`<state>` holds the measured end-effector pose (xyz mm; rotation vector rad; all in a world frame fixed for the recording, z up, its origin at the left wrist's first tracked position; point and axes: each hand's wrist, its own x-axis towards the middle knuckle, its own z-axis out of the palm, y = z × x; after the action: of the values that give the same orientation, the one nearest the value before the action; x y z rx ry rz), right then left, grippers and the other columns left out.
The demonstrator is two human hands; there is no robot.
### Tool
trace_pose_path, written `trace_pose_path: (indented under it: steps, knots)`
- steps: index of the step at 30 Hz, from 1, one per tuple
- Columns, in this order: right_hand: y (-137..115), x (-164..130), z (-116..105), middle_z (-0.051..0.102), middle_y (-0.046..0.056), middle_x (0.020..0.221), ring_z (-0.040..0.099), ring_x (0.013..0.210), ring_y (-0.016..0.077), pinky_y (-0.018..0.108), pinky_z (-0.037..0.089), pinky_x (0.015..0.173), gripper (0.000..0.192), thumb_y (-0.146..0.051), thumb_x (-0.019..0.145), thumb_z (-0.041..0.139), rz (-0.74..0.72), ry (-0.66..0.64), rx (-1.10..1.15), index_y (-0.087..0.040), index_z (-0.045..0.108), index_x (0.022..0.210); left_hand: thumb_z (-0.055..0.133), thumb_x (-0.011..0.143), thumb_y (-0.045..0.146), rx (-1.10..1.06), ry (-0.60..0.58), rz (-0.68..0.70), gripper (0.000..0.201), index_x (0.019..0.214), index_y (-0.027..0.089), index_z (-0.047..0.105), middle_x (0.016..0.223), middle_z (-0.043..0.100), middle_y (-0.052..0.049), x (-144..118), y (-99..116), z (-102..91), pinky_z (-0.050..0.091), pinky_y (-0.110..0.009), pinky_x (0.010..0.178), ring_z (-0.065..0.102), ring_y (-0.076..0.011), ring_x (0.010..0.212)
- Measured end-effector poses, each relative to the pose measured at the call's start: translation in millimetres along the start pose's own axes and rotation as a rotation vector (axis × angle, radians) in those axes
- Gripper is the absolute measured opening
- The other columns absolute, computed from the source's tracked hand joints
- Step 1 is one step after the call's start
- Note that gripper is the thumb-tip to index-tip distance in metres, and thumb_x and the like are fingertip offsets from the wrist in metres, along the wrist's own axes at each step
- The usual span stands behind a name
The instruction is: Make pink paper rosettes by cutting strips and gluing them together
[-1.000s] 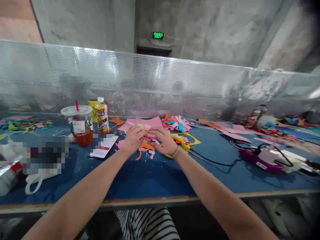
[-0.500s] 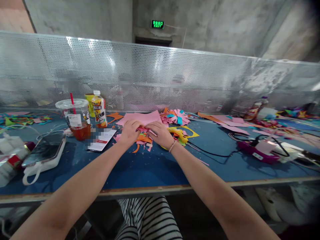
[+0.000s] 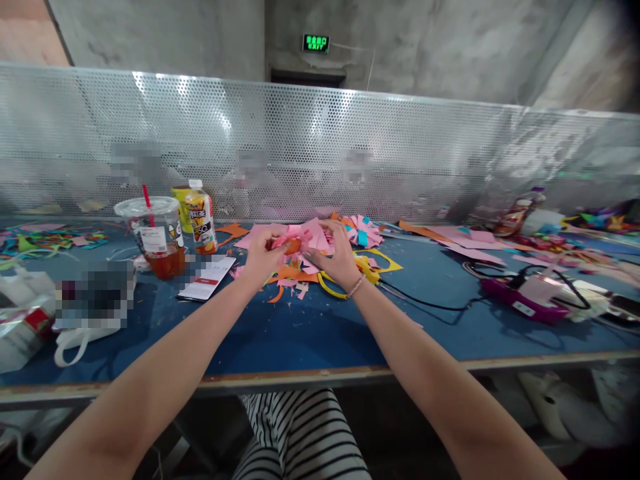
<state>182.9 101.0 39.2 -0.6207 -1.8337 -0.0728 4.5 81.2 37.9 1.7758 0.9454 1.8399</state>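
Observation:
Both of my hands are over the pile of paper scraps at the middle of the table. My left hand (image 3: 261,253), fingers curled, grips the left side of a pink and orange paper piece (image 3: 295,245). On its right side my right hand (image 3: 341,255) holds it with thumb and bent fingers. Loose orange and pink scraps (image 3: 295,275) lie beneath. Behind the hands lies a pink paper sheet (image 3: 249,238). A round pink and blue paper flower (image 3: 363,231) rests just beyond my right hand. A yellow glue gun (image 3: 369,269) with a black cord lies beside that wrist.
On the left stand a lidded drink cup (image 3: 163,243), a juice bottle (image 3: 200,220) and a flat white card (image 3: 207,277). A purple power strip (image 3: 523,303) with cables sits at right. A perforated metal screen (image 3: 300,153) borders the blue table (image 3: 300,340) at the back.
My hands have moved apart and lifted slightly. The pink and orange paper between them now shows, where before the fingers met low over the scraps.

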Motion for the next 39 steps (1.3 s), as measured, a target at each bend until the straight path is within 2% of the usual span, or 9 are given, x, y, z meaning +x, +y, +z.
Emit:
trace_pose_path:
  steps: [4, 7, 12, 15, 22, 27, 30, 33, 39]
  knots:
    - [8.2, -1.8, 5.1, 0.050, 0.009, 0.115, 0.049, 0.108, 0.0206, 0.041, 0.042, 0.092, 0.045, -0.042, 0.075, 0.058, 0.147, -0.110, 0.292, -0.023, 0.043, 0.113, 0.061, 0.065, 0.021, -0.348, -0.039, -0.139, 0.017, 0.081, 0.019, 0.056, 0.079, 0.058, 0.001, -2.2, 4.1, 4.9, 0.046, -0.027, 0.072, 0.056, -0.0124, 0.074]
    - [9.9, -3.3, 12.3, 0.053, 0.008, 0.109, 0.053, 0.100, 0.0173, 0.036, 0.045, 0.088, 0.046, -0.043, 0.071, 0.063, 0.247, -0.153, 0.479, -0.023, 0.046, 0.108, 0.061, 0.064, 0.018, -0.435, -0.028, -0.211, 0.020, 0.082, 0.020, 0.054, 0.079, 0.058, 0.001, -3.3, 7.0, 6.2, 0.048, -0.028, 0.070, 0.057, -0.0125, 0.072]
    - [0.6, -1.8, 14.1, 0.056, 0.001, 0.085, 0.055, 0.078, 0.0120, 0.028, 0.049, 0.073, 0.036, -0.038, 0.065, 0.068, 0.442, -0.164, 0.661, -0.022, 0.052, 0.094, 0.060, 0.062, 0.015, -0.570, 0.070, -0.385, 0.020, 0.080, 0.021, 0.054, 0.080, 0.061, 0.000, -1.0, 10.3, 5.6, 0.049, -0.031, 0.072, 0.060, -0.0154, 0.077]
    - [-5.7, -0.2, 11.8, 0.055, -0.003, 0.075, 0.053, 0.065, 0.0086, 0.024, 0.049, 0.064, 0.032, -0.035, 0.066, 0.068, 0.517, -0.166, 0.781, -0.023, 0.053, 0.091, 0.063, 0.060, 0.014, -0.631, 0.055, -0.447, 0.021, 0.078, 0.020, 0.054, 0.079, 0.061, 0.000, 1.2, 10.9, 4.1, 0.049, -0.031, 0.071, 0.060, -0.0153, 0.076]
    - [-7.6, 0.9, 9.2, 0.056, -0.005, 0.071, 0.054, 0.059, 0.0064, 0.020, 0.047, 0.057, 0.039, -0.030, 0.060, 0.072, 0.713, -0.166, 0.920, -0.022, 0.053, 0.093, 0.067, 0.060, 0.022, -0.484, -0.018, -0.408, 0.030, 0.088, 0.018, 0.056, 0.083, 0.062, -0.001, 4.4, 3.8, 0.9, 0.049, -0.031, 0.072, 0.060, -0.0155, 0.077]
    - [-1.9, 0.5, 10.3, 0.052, -0.005, 0.060, 0.051, 0.052, 0.0074, 0.019, 0.042, 0.047, 0.032, -0.047, 0.065, 0.065, 0.820, -0.222, 0.955, -0.019, 0.053, 0.075, 0.068, 0.062, 0.020, -0.417, -0.090, -0.414, 0.037, 0.097, 0.020, 0.057, 0.089, 0.062, -0.002, 4.7, -7.0, -3.0, 0.050, -0.029, 0.073, 0.060, -0.0152, 0.081]
    - [-2.3, 1.4, 9.3, 0.052, -0.005, 0.062, 0.049, 0.053, 0.0062, 0.018, 0.041, 0.047, 0.032, -0.046, 0.063, 0.068, 0.824, -0.169, 0.933, -0.018, 0.054, 0.069, 0.069, 0.062, 0.021, -0.390, -0.176, -0.389, 0.039, 0.099, 0.020, 0.057, 0.092, 0.062, -0.002, 2.8, -10.5, -4.8, 0.050, -0.030, 0.075, 0.060, -0.0154, 0.083]
    - [-6.5, 2.8, 6.4, 0.053, -0.005, 0.064, 0.047, 0.054, 0.0049, 0.016, 0.039, 0.047, 0.028, -0.039, 0.061, 0.071, 0.807, -0.158, 0.922, -0.018, 0.060, 0.076, 0.070, 0.062, 0.022, -0.388, -0.255, -0.375, 0.039, 0.099, 0.019, 0.058, 0.096, 0.063, -0.002, -0.7, -11.8, -4.1, 0.049, -0.031, 0.078, 0.060, -0.0161, 0.086]
    - [-7.2, 3.4, 3.4, 0.059, -0.002, 0.071, 0.050, 0.058, 0.0064, 0.017, 0.041, 0.048, 0.023, -0.031, 0.058, 0.071, 0.867, -0.090, 0.956, -0.018, 0.065, 0.075, 0.073, 0.061, 0.023, -0.424, -0.338, -0.422, 0.043, 0.101, 0.018, 0.060, 0.094, 0.065, -0.003, -5.4, -12.5, -1.3, 0.049, -0.032, 0.078, 0.061, -0.0156, 0.084]
